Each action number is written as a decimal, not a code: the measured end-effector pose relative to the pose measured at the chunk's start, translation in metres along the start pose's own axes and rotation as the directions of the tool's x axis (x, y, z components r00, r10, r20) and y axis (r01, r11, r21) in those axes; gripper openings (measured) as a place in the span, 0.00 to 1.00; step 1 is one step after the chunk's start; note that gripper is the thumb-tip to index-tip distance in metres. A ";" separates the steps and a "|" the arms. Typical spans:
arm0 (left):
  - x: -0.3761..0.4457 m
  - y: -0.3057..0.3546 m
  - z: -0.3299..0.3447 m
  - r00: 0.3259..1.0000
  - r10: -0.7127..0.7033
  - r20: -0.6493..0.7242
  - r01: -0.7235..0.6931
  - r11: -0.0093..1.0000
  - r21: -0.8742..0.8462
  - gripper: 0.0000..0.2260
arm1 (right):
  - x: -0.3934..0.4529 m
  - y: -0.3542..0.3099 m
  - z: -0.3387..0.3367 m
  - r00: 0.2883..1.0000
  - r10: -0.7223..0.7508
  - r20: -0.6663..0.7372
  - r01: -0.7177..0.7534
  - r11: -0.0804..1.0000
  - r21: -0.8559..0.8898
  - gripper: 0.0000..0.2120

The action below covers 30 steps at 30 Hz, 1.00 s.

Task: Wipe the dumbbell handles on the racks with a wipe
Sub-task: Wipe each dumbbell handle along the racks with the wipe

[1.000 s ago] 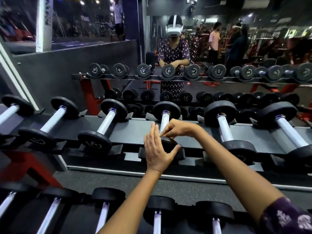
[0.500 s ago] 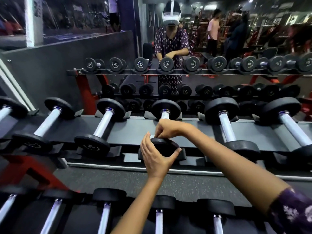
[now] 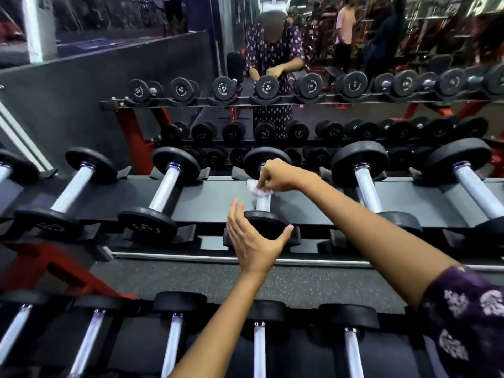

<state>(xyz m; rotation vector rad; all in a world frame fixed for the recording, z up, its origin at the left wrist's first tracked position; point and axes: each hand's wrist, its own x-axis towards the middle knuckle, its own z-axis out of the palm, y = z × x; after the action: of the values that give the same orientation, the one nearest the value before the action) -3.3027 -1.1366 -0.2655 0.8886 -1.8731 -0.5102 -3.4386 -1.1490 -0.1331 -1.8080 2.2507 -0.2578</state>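
A black dumbbell with a silver handle (image 3: 263, 201) lies in the middle of the upper rack (image 3: 218, 200). My right hand (image 3: 275, 176) pinches a small white wipe (image 3: 256, 188) against the far part of that handle. My left hand (image 3: 252, 238) cups the dumbbell's near black head (image 3: 266, 223), thumb on its right side and fingers up along its left. Part of the handle is hidden under my right hand.
More dumbbells lie on the same rack, to the left (image 3: 159, 197) and right (image 3: 368, 186). A lower rack of dumbbells (image 3: 259, 342) runs along the bottom. A mirror behind shows the reflected racks, myself and other people (image 3: 345, 31).
My right hand has slid away from me along the handle toward the far head, and the white wipe now shows. My left hand stays on the near head.
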 end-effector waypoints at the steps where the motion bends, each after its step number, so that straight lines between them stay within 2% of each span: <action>1: 0.001 0.002 -0.001 1.000 0.000 0.004 0.000 1.000 -0.004 0.49 | 0.000 0.002 0.003 0.998 -0.003 -0.067 0.001 0.999 -0.034 0.12; 2: 0.005 0.004 -0.004 1.000 0.005 0.000 -0.005 1.000 -0.015 0.50 | 0.000 0.001 0.008 0.997 -0.014 -0.072 0.011 0.999 -0.043 0.12; 4: 0.018 0.006 -0.009 0.999 0.028 -0.031 -0.029 0.999 -0.042 0.53 | -0.004 -0.005 0.017 0.997 -0.051 0.059 0.052 0.998 -0.017 0.12; 6: 0.034 0.005 -0.013 0.997 0.077 -0.007 -0.078 0.997 -0.026 0.55 | -0.009 -0.009 0.020 0.982 -0.073 0.176 0.079 0.996 -0.028 0.12; 7: 0.039 0.005 -0.014 0.994 0.103 0.035 -0.102 0.995 -0.007 0.56 | -0.008 -0.007 0.017 0.985 -0.074 0.159 0.083 0.995 -0.055 0.13; 9: 0.042 0.003 -0.015 0.987 0.120 0.111 -0.121 0.993 0.011 0.57 | -0.002 0.003 0.008 0.998 -0.047 0.030 0.050 0.994 -0.102 0.14; 11: 0.040 0.002 -0.015 0.985 0.123 0.121 -0.122 0.992 -0.013 0.54 | 0.004 0.014 0.005 0.996 -0.031 -0.085 0.021 0.994 -0.109 0.14; 12: 0.040 0.003 -0.014 0.986 0.129 0.106 -0.126 0.992 -0.032 0.52 | 0.004 0.014 0.008 0.995 -0.051 -0.084 0.041 0.992 -0.117 0.13; 14: 0.041 0.003 -0.012 0.985 0.168 0.045 -0.166 0.985 -0.049 0.44 | -0.002 0.007 0.018 0.993 -0.113 -0.015 0.110 0.983 -0.150 0.12; 16: 0.040 0.002 -0.008 0.977 0.213 -0.031 -0.214 0.976 -0.036 0.29 | -0.010 0.002 0.026 0.985 -0.169 0.039 0.173 0.971 -0.167 0.11; 18: 0.039 0.001 -0.007 0.971 0.227 -0.078 -0.228 0.973 -0.016 0.21 | -0.008 0.004 0.021 0.984 -0.175 0.023 0.176 0.963 -0.204 0.11; 22: 0.038 -0.001 -0.004 0.964 0.247 -0.094 -0.247 0.969 0.018 0.21 | 0.006 0.016 0.013 0.982 -0.095 -0.164 0.074 0.989 -0.130 0.11; 27: 0.031 -0.001 0.000 0.952 0.270 -0.148 -0.269 0.963 0.024 0.18 | -0.016 0.005 0.030 0.977 -0.196 -0.090 0.183 0.974 -0.136 0.11; 30: 0.018 0.002 0.009 0.952 0.247 -0.178 -0.254 0.967 -0.015 0.15 | -0.012 0.023 0.017 0.971 -0.154 -0.181 0.133 0.983 -0.124 0.10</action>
<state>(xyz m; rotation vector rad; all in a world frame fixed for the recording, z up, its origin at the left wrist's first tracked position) -3.3165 -1.1488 -0.2577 0.6363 -1.7763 -0.2998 -3.4523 -1.1323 -0.1549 -2.0896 2.3027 -0.3517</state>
